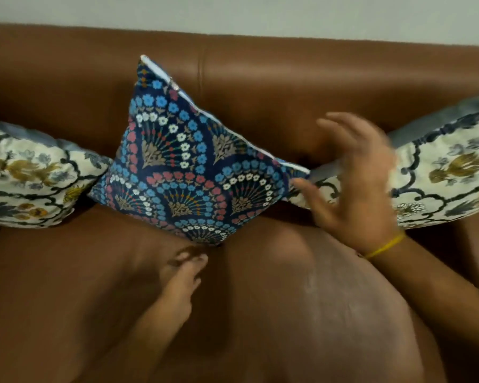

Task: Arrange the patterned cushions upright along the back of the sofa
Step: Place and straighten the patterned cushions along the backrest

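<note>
Right hand (354,186) hangs open, fingers spread, a yellow band (385,246) at the wrist; left hand (180,283) reaches forward, fingers extended.

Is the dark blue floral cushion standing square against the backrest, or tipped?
Tipped. The dark blue cushion stands on one corner like a diamond, leaning on the sofa backrest; neither hand grips it.

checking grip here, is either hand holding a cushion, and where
Nothing is held. The right hand is open beside the blue cushion; the left hand hovers near its bottom corner.
</note>
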